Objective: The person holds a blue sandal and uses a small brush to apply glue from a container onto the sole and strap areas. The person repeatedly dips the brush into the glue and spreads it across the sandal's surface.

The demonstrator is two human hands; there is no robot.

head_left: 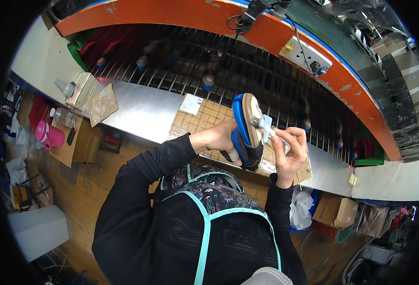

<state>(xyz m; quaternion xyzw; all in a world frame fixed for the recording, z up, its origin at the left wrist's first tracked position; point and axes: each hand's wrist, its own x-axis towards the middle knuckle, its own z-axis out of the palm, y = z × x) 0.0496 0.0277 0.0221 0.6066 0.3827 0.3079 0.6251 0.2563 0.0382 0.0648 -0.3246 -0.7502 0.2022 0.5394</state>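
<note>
My left hand is wrapped round a blue and black shoe, raised above the bench's front edge. The shoe is tilted so its pale tan underside faces right. Between the thumb and fingers of my right hand is a small white brush-like tool, its tip at the underside. Its exact kind is partly hidden by my fingers. Beneath both hands lies a tan board marked with grid lines, with a small white printed card on its far left part.
Metal rollers run behind the metal bench top, with several shoes between them. An orange beam with a power strip arches above. At left are a stained square board and a pink jug; cardboard boxes stand at right.
</note>
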